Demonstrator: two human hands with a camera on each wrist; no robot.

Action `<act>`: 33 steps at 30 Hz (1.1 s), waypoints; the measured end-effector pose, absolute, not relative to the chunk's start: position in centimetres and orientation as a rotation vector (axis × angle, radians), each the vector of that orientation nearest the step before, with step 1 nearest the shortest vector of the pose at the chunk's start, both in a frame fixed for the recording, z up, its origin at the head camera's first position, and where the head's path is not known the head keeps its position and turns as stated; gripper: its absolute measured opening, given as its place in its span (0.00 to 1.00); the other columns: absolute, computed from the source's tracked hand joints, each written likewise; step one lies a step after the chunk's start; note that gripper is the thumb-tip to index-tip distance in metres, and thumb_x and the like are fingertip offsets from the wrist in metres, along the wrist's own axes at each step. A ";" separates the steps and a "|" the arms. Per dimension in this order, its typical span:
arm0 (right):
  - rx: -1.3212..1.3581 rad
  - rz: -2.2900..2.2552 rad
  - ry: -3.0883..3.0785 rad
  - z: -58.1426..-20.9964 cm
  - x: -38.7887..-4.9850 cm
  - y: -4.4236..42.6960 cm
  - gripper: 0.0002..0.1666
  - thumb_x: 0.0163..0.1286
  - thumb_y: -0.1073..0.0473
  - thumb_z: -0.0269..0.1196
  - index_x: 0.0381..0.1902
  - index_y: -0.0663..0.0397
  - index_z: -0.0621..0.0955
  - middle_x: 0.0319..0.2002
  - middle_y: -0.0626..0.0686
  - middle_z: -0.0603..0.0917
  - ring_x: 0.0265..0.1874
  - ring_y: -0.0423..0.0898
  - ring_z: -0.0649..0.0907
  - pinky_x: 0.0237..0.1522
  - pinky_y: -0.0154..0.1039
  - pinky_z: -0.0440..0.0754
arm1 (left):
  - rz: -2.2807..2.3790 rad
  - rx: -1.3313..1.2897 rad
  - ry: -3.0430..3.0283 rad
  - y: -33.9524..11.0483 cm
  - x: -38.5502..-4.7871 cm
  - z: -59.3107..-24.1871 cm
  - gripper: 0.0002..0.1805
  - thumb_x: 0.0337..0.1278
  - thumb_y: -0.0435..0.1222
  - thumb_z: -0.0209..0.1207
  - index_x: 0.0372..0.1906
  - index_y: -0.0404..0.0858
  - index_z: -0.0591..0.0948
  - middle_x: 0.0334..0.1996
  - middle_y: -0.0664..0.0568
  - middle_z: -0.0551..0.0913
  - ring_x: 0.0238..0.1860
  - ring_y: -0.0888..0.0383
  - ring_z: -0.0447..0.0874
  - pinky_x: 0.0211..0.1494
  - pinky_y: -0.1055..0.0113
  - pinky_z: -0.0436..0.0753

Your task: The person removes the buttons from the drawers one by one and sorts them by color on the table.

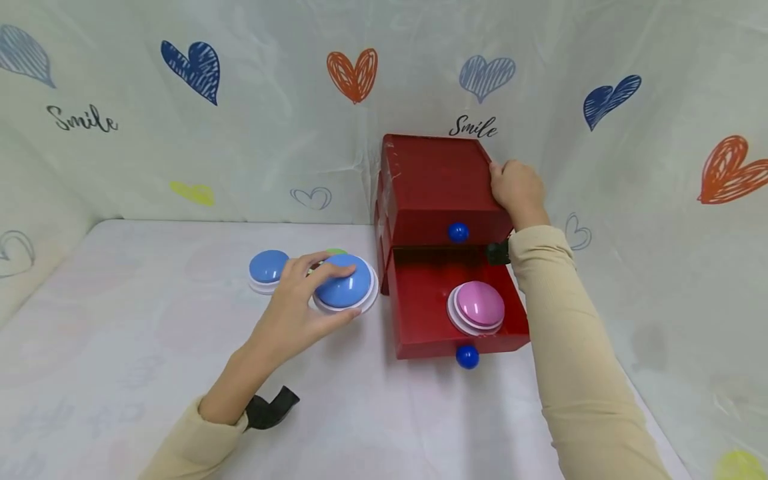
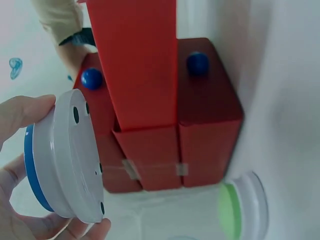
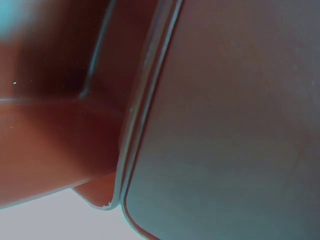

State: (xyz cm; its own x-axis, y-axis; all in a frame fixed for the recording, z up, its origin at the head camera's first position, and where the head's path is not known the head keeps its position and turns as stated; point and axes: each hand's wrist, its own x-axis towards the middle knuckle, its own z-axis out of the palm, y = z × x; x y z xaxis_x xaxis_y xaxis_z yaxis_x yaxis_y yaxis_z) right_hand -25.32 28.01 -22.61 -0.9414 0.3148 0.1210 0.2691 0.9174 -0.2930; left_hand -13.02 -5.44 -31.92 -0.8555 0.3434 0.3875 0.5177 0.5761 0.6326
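Observation:
My left hand (image 1: 294,300) holds a blue-domed push button (image 1: 345,283) by its white rim, in the air left of the red drawer unit. In the left wrist view, the button's white underside (image 2: 80,155) shows several dark spots. My right hand (image 1: 521,190) grips the top right edge of the red drawer unit (image 1: 441,173); some of its fingers are hidden. The unit's lower drawer (image 1: 420,287) is pulled out, and a pink-domed push button (image 1: 480,303) sits inside. The right wrist view shows only the red unit's side (image 3: 225,130) and the drawer's walls (image 3: 65,140).
Another blue-domed push button (image 1: 268,268) stands on the white tabletop (image 1: 150,320), left of my left hand. Beside the unit is a green-domed push button (image 2: 232,210), mostly hidden in the head view. Blue ball knobs (image 1: 467,357) mark the drawers. A heart-printed sheet (image 1: 270,133) hangs behind.

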 end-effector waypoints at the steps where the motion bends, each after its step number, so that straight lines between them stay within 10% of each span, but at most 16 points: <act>1: -0.440 0.410 -2.912 -22.6 -25.3 28.0 0.32 0.75 0.46 0.35 0.47 0.68 0.75 0.48 0.70 0.77 0.45 0.64 0.76 0.47 0.56 0.74 | -1.148 -0.701 -2.601 -5.7 -13.0 -32.0 0.28 0.39 0.42 0.72 0.53 0.48 0.79 0.60 0.44 0.69 0.61 0.44 0.61 0.49 0.46 0.80; 33: -0.460 0.408 -2.915 -22.6 -25.5 27.9 0.33 0.75 0.45 0.35 0.48 0.67 0.75 0.46 0.68 0.77 0.43 0.63 0.76 0.44 0.55 0.75 | -1.086 -0.399 -2.743 -14.6 -12.3 -34.0 0.33 0.41 0.40 0.71 0.56 0.38 0.71 0.59 0.36 0.70 0.56 0.38 0.63 0.49 0.36 0.71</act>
State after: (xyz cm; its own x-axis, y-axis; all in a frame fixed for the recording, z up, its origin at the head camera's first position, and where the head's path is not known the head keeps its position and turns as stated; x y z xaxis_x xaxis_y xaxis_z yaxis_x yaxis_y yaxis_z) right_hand -25.50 27.94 -22.62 -0.9393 0.3227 0.1164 0.2783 0.9153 -0.2912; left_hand -12.27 -14.61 -33.98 -0.9509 0.1857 0.2478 0.3049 0.7001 0.6456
